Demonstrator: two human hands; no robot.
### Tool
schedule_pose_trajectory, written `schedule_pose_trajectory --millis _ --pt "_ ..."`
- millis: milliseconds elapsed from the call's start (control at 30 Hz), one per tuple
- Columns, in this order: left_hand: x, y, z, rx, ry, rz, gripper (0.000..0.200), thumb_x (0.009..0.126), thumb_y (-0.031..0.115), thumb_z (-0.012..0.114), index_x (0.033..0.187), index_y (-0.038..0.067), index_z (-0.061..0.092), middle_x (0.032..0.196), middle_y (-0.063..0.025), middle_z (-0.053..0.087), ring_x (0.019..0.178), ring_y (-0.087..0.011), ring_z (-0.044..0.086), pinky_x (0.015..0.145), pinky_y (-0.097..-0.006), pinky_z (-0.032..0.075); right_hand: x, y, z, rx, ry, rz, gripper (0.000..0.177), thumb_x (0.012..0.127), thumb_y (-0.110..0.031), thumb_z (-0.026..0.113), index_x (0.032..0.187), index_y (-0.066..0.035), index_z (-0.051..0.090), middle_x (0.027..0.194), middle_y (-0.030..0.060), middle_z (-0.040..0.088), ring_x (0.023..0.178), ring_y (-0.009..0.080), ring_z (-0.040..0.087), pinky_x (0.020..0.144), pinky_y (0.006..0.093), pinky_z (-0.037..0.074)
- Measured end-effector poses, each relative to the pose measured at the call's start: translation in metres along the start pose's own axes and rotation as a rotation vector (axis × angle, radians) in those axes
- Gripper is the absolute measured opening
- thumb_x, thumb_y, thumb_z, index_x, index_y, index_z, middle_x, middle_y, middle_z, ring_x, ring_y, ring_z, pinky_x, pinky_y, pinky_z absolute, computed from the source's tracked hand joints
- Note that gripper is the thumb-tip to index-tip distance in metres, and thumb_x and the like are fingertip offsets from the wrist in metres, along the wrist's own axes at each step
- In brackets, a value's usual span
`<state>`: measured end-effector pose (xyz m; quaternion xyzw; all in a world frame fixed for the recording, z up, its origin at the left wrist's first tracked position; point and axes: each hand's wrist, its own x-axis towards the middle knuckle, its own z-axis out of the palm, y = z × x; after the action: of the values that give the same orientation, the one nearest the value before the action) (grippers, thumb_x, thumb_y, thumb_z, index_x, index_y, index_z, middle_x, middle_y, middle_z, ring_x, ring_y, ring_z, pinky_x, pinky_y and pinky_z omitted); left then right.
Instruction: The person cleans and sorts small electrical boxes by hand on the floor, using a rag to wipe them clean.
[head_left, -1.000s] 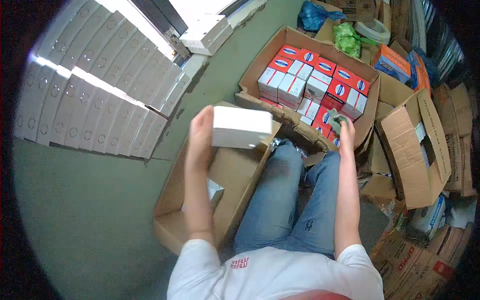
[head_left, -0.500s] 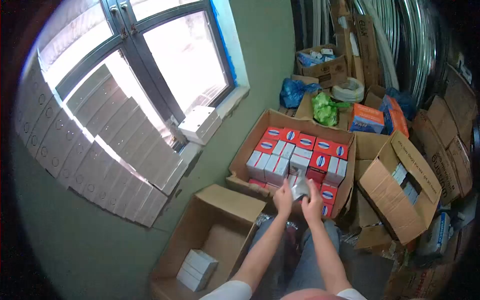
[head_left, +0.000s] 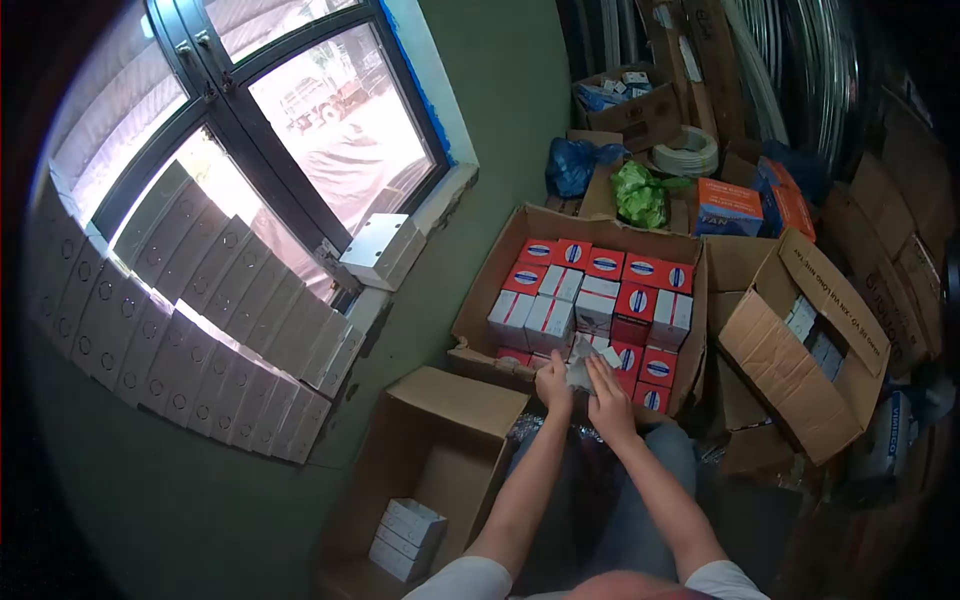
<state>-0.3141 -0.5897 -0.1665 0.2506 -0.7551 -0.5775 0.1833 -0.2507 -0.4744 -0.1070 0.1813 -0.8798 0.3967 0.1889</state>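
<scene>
An upper-right orange-blue box [head_left: 728, 207] reads "FAN"; the central carton [head_left: 615, 232] holds red-and-white boxes [head_left: 636, 302]. Left hand [head_left: 553, 387] grips a grey item [head_left: 579, 374]; right hand [head_left: 609, 398] lies against it, grip unclear.

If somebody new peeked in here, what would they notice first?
Probably the bright window at the upper left, then the red-and-white boxes packed inside the big open carton near the middle. Just in front of those boxes, the left hand and right hand meet at a small pale thing. A shiny green bag stands out behind the carton.
</scene>
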Motion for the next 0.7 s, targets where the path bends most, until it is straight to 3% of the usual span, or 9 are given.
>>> schedule_pose_trajectory --millis 33,67,267,367,467,567,600,700 --pt "0.001 -0.003 -0.001 -0.02 -0.02 -0.018 0.053 0.09 0.039 0.048 0.064 -0.005 0.063 0.052 -0.0103 0.056 0.052 -0.0154 0.053 0.055 -0.0357 0.041 0.0 0.0 0.002 0.009 0.001 -0.013 0.058 0.076 0.006 0.049 0.133 -0.002 0.041 0.137 0.0164 0.042 0.129 0.032 0.038 0.105 0.0409 0.035" --pt "0.003 -0.004 0.0 -0.041 -0.011 0.008 0.058 0.088 0.049 0.047 0.072 -0.004 0.063 0.058 -0.0211 0.056 0.052 -0.0309 0.054 0.058 -0.0419 0.042 0.002 -0.001 0.001 0.007 0.003 -0.014 0.058 0.075 0.006 0.05 0.132 -0.002 0.042 0.136 0.0164 0.043 0.129 0.032 0.038 0.104 0.0406 0.035" --pt "0.008 -0.012 0.005 -0.009 -0.016 0.035 0.058 0.087 0.046 0.05 0.066 -0.008 0.059 0.052 -0.0207 0.052 0.05 -0.0206 0.053 0.056 -0.0412 0.041 0.005 0.003 0.003 0.018 0.06 0.048 0.059 0.072 0.009 0.046 0.13 -0.002 0.045 0.136 0.0163 0.043 0.129 0.032 0.038 0.105 0.0395 0.035" --pt "0.009 -0.003 0.005 -0.092 -0.027 -0.013 0.057 0.087 0.045 0.05 0.067 -0.007 0.062 0.053 -0.0201 0.054 0.049 -0.0243 0.053 0.056 -0.0417 0.041 0.014 0.014 0.007 -0.01 0.119 0.221 0.057 0.073 0.011 0.046 0.129 0.0 0.045 0.137 0.0183 0.042 0.13 0.0333 0.036 0.107 0.0397 0.032" --pt "0.003 0.005 -0.001 0.037 -0.016 0.002 0.057 0.088 0.047 0.048 0.071 -0.005 0.064 0.056 -0.0192 0.058 0.053 -0.0267 0.056 0.057 -0.0411 0.042 0.019 0.018 0.025 -0.094 0.113 0.285 0.055 0.077 0.008 0.045 0.131 0.001 0.041 0.139 0.0172 0.04 0.131 0.0319 0.034 0.106 0.0405 0.032" --pt "0.004 0.012 -0.013 0.135 0.058 -0.021 0.056 0.088 0.05 0.046 0.073 -0.001 0.067 0.06 -0.0177 0.06 0.058 -0.0285 0.059 0.06 -0.0412 0.043 0.021 0.005 0.031 0.03 -0.048 0.18 0.054 0.078 0.007 0.044 0.131 0.002 0.041 0.139 0.0174 0.039 0.131 0.0319 0.033 0.107 0.0401 0.031" --pt "0.005 0.017 -0.02 0.062 -0.025 -0.096 0.05 0.091 0.041 0.048 0.082 -0.004 0.068 0.068 -0.0152 0.065 0.066 -0.0193 0.061 0.066 -0.0346 0.045 0.022 0.002 0.034 0.081 -0.044 0.145 0.053 0.077 0.007 0.042 0.13 0.002 0.042 0.137 0.0182 0.041 0.131 0.0326 0.034 0.106 0.0399 0.032" --pt "0.007 0.013 -0.02 -0.03 -0.069 -0.16 0.05 0.091 0.042 0.047 0.088 -0.003 0.068 0.073 -0.0159 0.067 0.07 -0.0219 0.063 0.067 -0.0349 0.045 0.029 0.004 0.032 0.135 -0.091 0.106 0.053 0.076 0.007 0.041 0.129 0.001 0.044 0.135 0.0188 0.043 0.13 0.0338 0.035 0.105 0.0402 0.033"
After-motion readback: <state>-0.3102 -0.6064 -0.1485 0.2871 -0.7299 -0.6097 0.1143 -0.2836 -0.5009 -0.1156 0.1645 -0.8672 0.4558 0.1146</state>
